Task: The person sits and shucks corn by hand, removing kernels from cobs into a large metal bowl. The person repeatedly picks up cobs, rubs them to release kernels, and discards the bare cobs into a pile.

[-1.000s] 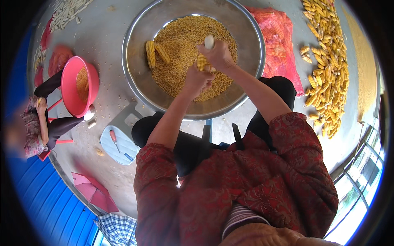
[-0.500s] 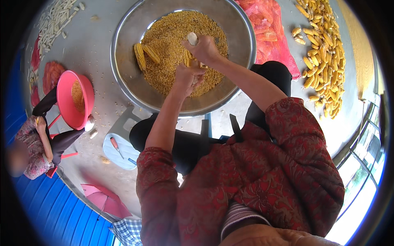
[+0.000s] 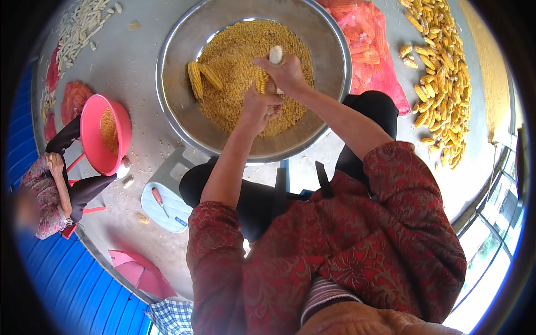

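Note:
Over a wide steel basin (image 3: 170, 95), my left hand (image 3: 258, 110) is closed round an ear of corn (image 3: 261, 81) that still bears yellow kernels. My right hand (image 3: 287, 73) grips a pale, bare corncob (image 3: 275, 54) whose end pokes out past the thumb. The two hands nearly meet, with the cob pressed against the ear; the exact contact is hidden by my fingers. Loose corn kernels (image 3: 229, 50) cover the basin's bottom. Two whole ears (image 3: 202, 77) lie on them by the left wall.
Many ears of corn (image 3: 444, 84) lie at the right, beside a red mesh sack (image 3: 365, 50). A screwdriver (image 3: 158, 200) rests on a pale stool (image 3: 151, 215). At left, another person (image 3: 50, 190) sits by a pink basin (image 3: 89, 128). Bare cobs (image 3: 78, 33) are heaped at far left.
The whole view has shifted slightly, so things sit a little lower and to the right. Both hands keep their hold on the ear and the cob, with the right thumb now reaching further left.

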A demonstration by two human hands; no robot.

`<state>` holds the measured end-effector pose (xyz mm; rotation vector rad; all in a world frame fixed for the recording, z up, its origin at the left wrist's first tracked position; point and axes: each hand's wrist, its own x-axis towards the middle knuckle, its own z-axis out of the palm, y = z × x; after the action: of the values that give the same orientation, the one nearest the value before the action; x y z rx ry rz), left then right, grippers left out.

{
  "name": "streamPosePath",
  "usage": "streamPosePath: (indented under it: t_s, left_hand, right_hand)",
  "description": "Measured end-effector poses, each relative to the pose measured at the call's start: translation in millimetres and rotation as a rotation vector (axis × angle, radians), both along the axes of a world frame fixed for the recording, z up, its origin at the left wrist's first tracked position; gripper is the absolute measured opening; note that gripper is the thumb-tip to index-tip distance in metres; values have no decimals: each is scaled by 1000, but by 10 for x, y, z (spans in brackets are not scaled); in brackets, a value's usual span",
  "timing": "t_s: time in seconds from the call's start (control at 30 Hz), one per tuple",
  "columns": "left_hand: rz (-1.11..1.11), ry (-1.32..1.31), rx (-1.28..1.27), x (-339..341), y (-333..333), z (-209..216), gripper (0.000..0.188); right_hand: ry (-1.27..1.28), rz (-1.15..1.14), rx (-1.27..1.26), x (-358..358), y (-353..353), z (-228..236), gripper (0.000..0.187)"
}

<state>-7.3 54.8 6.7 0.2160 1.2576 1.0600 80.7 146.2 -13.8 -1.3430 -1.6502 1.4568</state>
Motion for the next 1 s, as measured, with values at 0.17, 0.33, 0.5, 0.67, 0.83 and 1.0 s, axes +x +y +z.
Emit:
streamPosePath:
  t_s: [0.17,0.33,0.5,0.67,0.83,1.0]
  left_hand:
    - [-126,508,55,43,14,-114,33]
    - [-267,539,59,49,-8,-205,30]
    - [-92,116,41,-20,-19,-91,35]
    - [-262,1026,160,115,-100,-398,40]
    - [-119,-31,173,-5,-19,-16,38]
    - [-22,-125,-10,-78,-16,-34,27]
  right_hand:
    - [-72,114,-231,-26,91,34,40]
    - [-10,-37,161,-60,-109,-140,36]
    - [-44,103,-239,-5,141,10,34]
    - [-163,118,-173,-44,175,-87,32]
    - [334,-249,-500,2,145,-319,25]
    - [564,-84,-697,72,355,-97,26]
